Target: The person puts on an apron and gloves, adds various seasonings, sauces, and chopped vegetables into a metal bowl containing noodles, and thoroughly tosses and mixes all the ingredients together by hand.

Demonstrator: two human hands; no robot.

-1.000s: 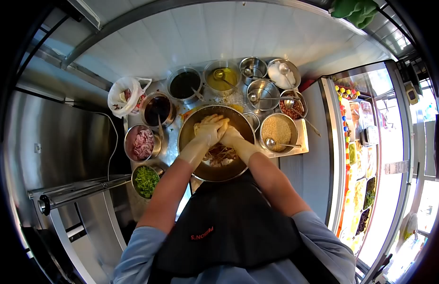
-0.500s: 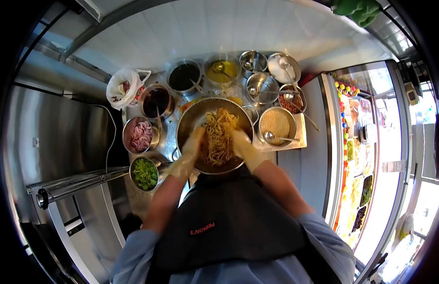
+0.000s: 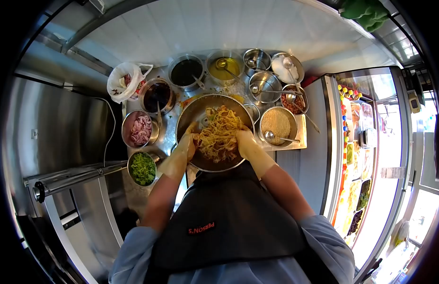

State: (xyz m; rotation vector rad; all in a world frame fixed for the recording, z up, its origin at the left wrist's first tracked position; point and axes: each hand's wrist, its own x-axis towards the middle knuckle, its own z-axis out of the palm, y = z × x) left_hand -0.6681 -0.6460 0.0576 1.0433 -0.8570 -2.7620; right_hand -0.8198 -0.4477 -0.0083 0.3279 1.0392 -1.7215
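A wide metal mixing bowl (image 3: 187, 111) holds a tangled heap of sauce-coated noodles (image 3: 218, 132). Both of my hands wear thin, translucent gloves and reach in over the bowl's near rim. At the left edge of the heap, my left hand (image 3: 185, 147) curls against the noodles, partly closed. My right hand (image 3: 244, 141) grips the right side, its fingertips hidden among the strands. Noodles are gathered between the two hands.
Pots of dark liquid (image 3: 185, 72), yellow oil (image 3: 223, 71) and dark sauce (image 3: 157, 97) stand behind. Sliced onions (image 3: 140, 130) and chopped greens (image 3: 143, 169) sit left. Sesame-like grains (image 3: 276, 124), peanuts (image 3: 294, 100) and white powder (image 3: 282, 66) are right, beside a lit display case (image 3: 330, 156).
The noodles have spread from a narrow upright bundle into a wider, looser heap. My left hand has drawn slightly left and nearer me; my right hand stays at the heap's right side.
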